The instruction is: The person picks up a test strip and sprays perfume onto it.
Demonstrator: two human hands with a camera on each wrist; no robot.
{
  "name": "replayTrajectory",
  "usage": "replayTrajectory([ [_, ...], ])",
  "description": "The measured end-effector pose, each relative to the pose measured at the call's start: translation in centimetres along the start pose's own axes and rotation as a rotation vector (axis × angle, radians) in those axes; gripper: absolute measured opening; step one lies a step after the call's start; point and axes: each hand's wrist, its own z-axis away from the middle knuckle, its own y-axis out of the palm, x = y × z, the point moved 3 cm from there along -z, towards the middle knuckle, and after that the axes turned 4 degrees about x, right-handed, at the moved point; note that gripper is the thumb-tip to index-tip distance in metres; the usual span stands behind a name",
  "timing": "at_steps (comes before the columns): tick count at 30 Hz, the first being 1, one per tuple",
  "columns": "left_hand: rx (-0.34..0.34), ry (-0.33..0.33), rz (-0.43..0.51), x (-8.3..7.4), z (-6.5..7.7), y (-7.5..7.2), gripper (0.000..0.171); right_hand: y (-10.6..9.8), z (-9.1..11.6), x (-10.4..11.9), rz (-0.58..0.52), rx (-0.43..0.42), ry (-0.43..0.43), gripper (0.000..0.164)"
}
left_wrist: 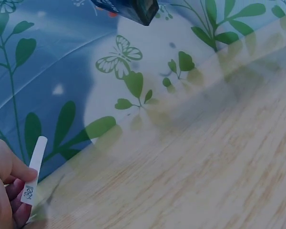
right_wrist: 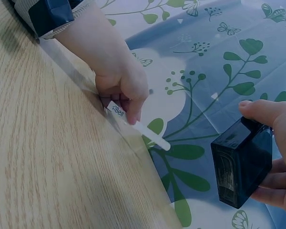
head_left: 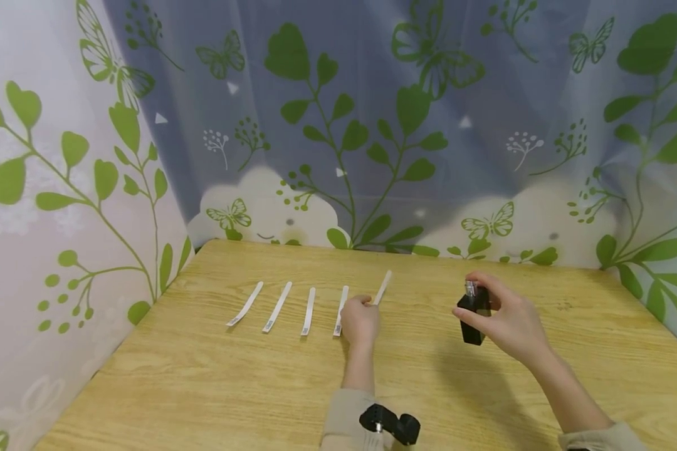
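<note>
My left hand (head_left: pixel 361 321) pinches a white paper test strip (head_left: pixel 382 288) between thumb and fingers, its rounded end pointing away from me. Small print marks the strip's near end, seen in the right wrist view on the strip (right_wrist: pixel 150 135). To the right, my right hand (head_left: pixel 510 322) grips a black perfume bottle (head_left: pixel 472 326) above the table, one finger on its silver spray top (head_left: pixel 471 287) and the thumb against its side. The bottle (right_wrist: pixel 238 162) is tilted in the right wrist view. Beside my left hand lies another strip (head_left: pixel 345 300), partly overlapped by that hand.
More white strips, such as the leftmost strip (head_left: pixel 247 305), lie in a spaced row on the wooden table (head_left: pixel 214 388). A curtain (head_left: pixel 367 188) with leaves and butterflies hangs along the back edge. A black camera mount (head_left: pixel 389 424) sits on my left sleeve.
</note>
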Motion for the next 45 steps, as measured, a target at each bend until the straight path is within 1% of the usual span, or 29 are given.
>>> replayTrajectory([
  [1,0.005,-0.007,0.036,0.0,-0.1,0.0,0.021,0.0,0.0,0.0,0.001,0.001,0.002,0.058],
  [3,0.002,-0.015,0.076,0.0,-0.3,-0.1,0.018,-0.1,0.0,0.0,0.002,0.003,0.006,0.058],
  [8,0.019,-0.030,0.184,0.1,-0.6,-0.1,0.015,-0.1,0.0,0.0,0.001,0.008,0.021,0.060],
  [16,0.099,-0.061,0.390,-0.3,-0.9,0.0,0.016,-0.1,-0.1,-0.1,0.005,0.002,0.020,0.059],
  [20,0.137,-0.028,0.454,-0.7,-1.2,0.0,0.017,-0.3,0.0,-0.1,0.002,-0.001,0.017,0.058],
  [23,0.156,0.006,0.459,-1.3,-1.3,-0.3,0.017,-0.3,0.0,-0.2,0.008,-0.006,0.014,0.058],
  [25,0.173,0.009,0.447,-1.6,-1.4,-0.5,0.017,-0.4,0.0,-0.2,0.011,-0.013,0.010,0.058],
  [30,0.232,-0.021,0.398,-2.5,-1.2,-1.1,0.017,-0.5,-0.1,0.0,0.032,-0.047,0.001,0.058],
  [32,0.248,-0.017,0.388,-2.7,-1.3,-1.2,0.018,-0.6,-0.2,0.0,0.038,-0.063,-0.002,0.057],
  [37,0.290,-0.010,0.403,-2.8,-1.5,-1.5,0.019,-0.7,-0.4,0.1,0.007,-0.102,-0.035,0.053],
  [41,0.344,-0.033,0.420,-2.8,-1.5,-1.8,0.020,-0.8,-0.6,0.1,-0.027,-0.115,-0.060,0.052],
  [45,0.392,-0.054,0.410,-2.9,-1.4,-2.1,0.023,-0.9,-0.8,0.3,-0.023,-0.111,-0.071,0.053],
])
